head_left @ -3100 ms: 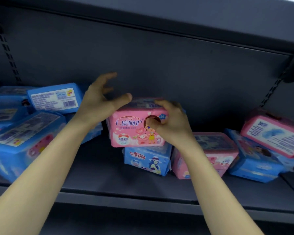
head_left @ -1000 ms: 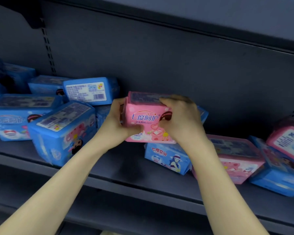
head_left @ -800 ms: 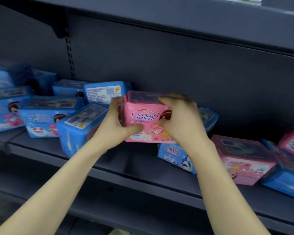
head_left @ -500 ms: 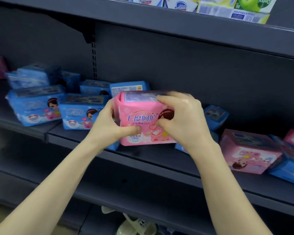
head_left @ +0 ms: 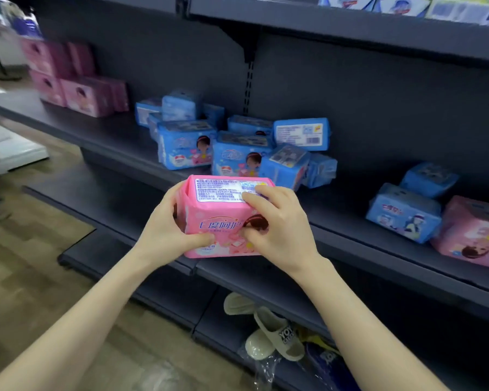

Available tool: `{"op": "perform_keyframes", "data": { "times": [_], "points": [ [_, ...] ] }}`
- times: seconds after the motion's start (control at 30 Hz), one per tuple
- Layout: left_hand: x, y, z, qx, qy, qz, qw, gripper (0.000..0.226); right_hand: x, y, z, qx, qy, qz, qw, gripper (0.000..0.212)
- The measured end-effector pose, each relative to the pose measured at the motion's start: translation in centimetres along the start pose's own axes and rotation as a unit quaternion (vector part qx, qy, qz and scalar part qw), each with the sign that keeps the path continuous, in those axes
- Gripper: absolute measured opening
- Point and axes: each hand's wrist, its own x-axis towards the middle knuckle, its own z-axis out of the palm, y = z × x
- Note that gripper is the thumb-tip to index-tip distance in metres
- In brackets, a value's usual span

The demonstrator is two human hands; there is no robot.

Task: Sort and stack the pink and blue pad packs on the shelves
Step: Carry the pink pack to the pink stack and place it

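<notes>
I hold a pink pad pack [head_left: 218, 213] in front of the dark shelf [head_left: 378, 249], off its surface. My left hand [head_left: 167, 232] grips its left side with the thumb across the front. My right hand [head_left: 277, 230] grips its right side, fingers over the label on top. Several blue pad packs [head_left: 237, 153] lie in a loose pile on the shelf behind. Stacked pink packs [head_left: 79, 80] stand at the far left of the shelf. Two more blue packs [head_left: 404, 213] and a pink pack [head_left: 474, 235] lie to the right.
An upper shelf [head_left: 350, 24] carries white and green packs [head_left: 407, 5]. Pale slippers [head_left: 268, 331] and plastic wrap lie on the bottom shelf. Wooden floor [head_left: 26, 263] spreads to the left. A shelf bracket [head_left: 249, 60] runs down the back panel.
Both hands have drawn the pink pack back from the shelf and lower. My view has swung left, bringing the stacked pink packs at the far left into sight.
</notes>
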Motion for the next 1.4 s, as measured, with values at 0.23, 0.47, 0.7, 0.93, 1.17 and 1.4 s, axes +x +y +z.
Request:
{"op": "perform_keyframes", "data": {
  "times": [0.23, 0.47, 0.7, 0.93, 1.17, 1.4],
  "points": [
    [-5.0, -1.4, -6.7, 0.007, 0.081, -0.034, 0.996, 0.087, 1.0, -5.8, 4.8, 0.064, -0.049, -0.062, 0.995, 0.047],
    [-8.8, -2.2, -12.7, 0.017, 0.172, -0.068, 0.983, 0.088, 3.2, -11.4, 9.4, 0.142, -0.070, -0.128, 0.979, 0.046],
    [-9.7, -3.9, -16.1, 0.032, 0.252, -0.098, 0.962, 0.087, 5.8, -14.1, 14.5, 0.203, -0.091, -0.187, 0.957, 0.047],
    [-8.5, -5.6, -19.7, 0.076, 0.339, -0.131, 0.929, 0.089, 10.2, -16.1, 20.0, 0.269, -0.142, -0.237, 0.923, 0.047],
    [-7.8, -7.5, -22.0, 0.073, 0.419, -0.159, 0.891, 0.086, 13.6, -18.2, 25.3, 0.319, -0.186, -0.288, 0.884, 0.048],
    [-8.4, -9.2, -23.4, 0.115, 0.482, -0.189, 0.848, 0.091, 15.1, -20.7, 29.6, 0.351, -0.240, -0.329, 0.843, 0.048]
  ]
}}
